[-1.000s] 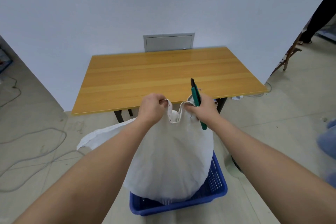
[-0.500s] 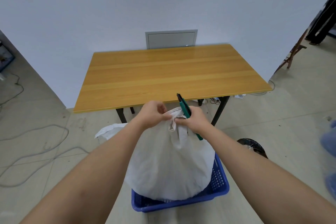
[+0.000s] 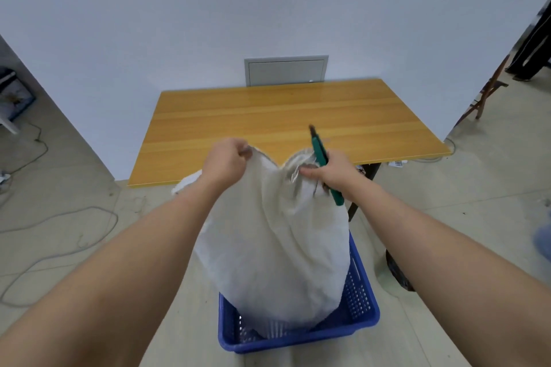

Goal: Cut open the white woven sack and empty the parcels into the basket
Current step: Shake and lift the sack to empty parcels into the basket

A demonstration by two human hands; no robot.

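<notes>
— While the white woven sack (image 3: 277,250) stands upright in the blue basket (image 3: 359,304) on the floor, what do we see of the hands?

— We see both raised at the sack's top. The left hand (image 3: 225,162) is clenched on one corner of the fabric, pulling it up and to the left. The right hand (image 3: 329,171) pinches the bunched fabric at the other corner and, in the same grip, holds a green cutter (image 3: 323,165), its dark tip pointing up and away, its handle end sticking out below the wrist.

— And where does the sack sit?

— Its rounded bottom rests inside the basket, filling most of it; the perforated basket wall shows on the right and in front. The top edge dips in a V between the two hands. We cannot tell whether the fabric is cut through there, and we see no parcels.

— What lies around it?

— A wooden worktop (image 3: 268,116) stands just beyond the sack, against a pale wall with a grey panel (image 3: 286,70). Cables (image 3: 59,217) trail across the floor on the left. At the far right edge we make out a person's dark trouser legs (image 3: 533,48) beside a wooden frame (image 3: 484,95).
</notes>
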